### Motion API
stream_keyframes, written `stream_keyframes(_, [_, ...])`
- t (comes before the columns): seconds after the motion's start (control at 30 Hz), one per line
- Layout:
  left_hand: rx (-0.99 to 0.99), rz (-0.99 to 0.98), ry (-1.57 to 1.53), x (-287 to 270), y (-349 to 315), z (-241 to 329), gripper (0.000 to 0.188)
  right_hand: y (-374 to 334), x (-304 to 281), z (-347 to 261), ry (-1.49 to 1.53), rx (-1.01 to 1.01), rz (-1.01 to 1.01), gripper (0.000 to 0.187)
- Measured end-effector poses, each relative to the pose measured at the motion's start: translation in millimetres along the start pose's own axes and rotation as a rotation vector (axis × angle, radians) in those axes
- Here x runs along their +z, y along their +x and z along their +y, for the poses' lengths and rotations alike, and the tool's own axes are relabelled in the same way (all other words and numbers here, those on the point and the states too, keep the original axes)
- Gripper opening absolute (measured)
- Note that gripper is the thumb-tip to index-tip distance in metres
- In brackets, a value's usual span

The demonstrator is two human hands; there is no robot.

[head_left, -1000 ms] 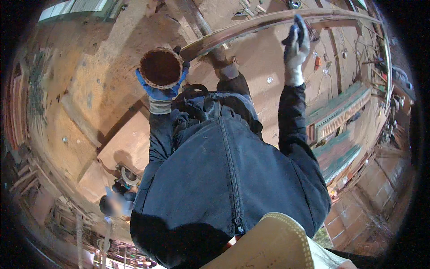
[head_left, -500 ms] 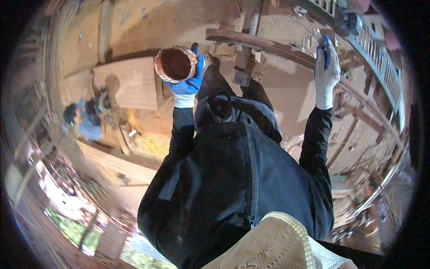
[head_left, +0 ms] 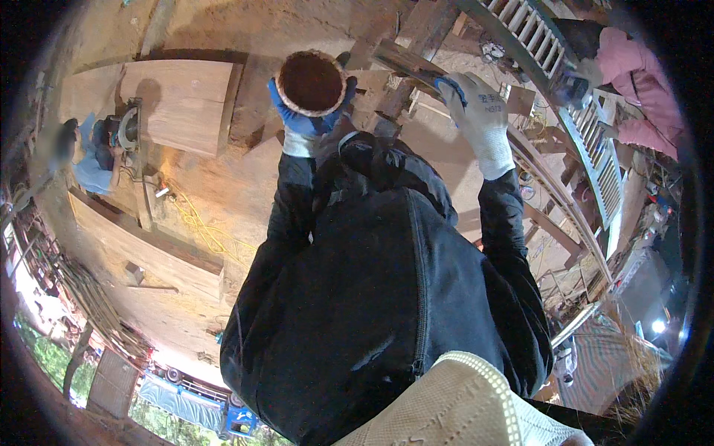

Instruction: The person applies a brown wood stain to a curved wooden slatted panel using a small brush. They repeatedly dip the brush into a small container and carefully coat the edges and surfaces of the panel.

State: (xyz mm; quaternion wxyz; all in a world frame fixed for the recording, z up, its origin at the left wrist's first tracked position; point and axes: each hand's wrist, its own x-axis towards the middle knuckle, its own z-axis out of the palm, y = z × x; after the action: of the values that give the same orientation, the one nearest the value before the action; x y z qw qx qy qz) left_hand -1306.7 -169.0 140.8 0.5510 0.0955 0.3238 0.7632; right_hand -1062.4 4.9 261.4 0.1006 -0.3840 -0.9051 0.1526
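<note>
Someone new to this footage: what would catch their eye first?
Probably the round brown bowl held in the gloved left hand, above the centre. Next, a co-worker's pink top stands out at the upper right, beside the slatted frame. A blue truck shows near the lower edge, left of centre.

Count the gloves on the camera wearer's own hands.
2: one on the left hand, which holds the round container; one on the right hand, at the wooden beam.

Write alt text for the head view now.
Gloved in blue and white, the left hand holds a rough-rimmed round brown container; the gloved right hand is near a long brown wooden beam. A person in pink is at right.
</note>
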Motion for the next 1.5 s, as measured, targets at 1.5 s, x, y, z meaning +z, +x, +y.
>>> stream_keyframes(1.5, [-0.273,-0.127,-1.048,-9.5,7.5,10.3,0.090,18.1,-38.5,-105.8,0.197,-0.144,-0.160,0.040])
